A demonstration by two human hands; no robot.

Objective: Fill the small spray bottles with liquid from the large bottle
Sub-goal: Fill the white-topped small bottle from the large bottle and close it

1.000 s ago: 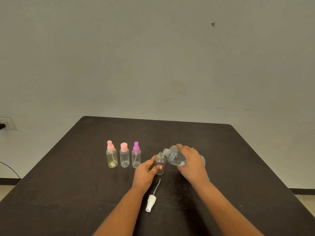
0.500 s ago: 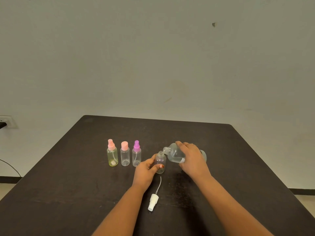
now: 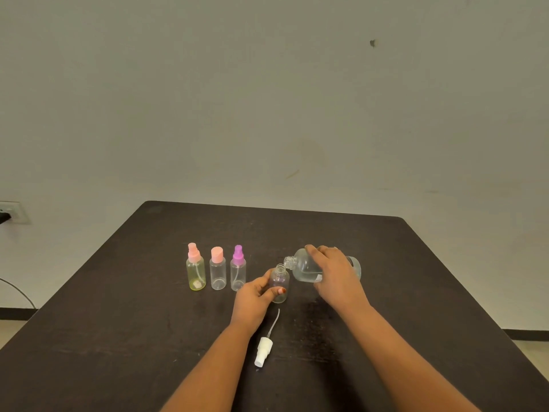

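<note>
Left hand (image 3: 252, 298) grips uncapped small bottle (image 3: 279, 282) upright on table (image 3: 118, 322), steadying it for pouring. Right hand (image 3: 335, 278) wraps large bottle (image 3: 303, 267), tilted so open mouth sits just above small neck. Both clear plastic, threaded necks. White sprayer (image 3: 263, 350) lies nearby; three capped bottles (image 3: 218, 273) wait left.

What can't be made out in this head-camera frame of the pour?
Head view: whether liquid is passing from the large bottle into the open small bottle; clear, too small to tell.
Head view: that bottle's fill level; the left hand partly covers its lower part.
Head view: the large bottle's middle; the right hand covers it.
Head view: whether the three capped bottles hold liquid; too small.
</note>
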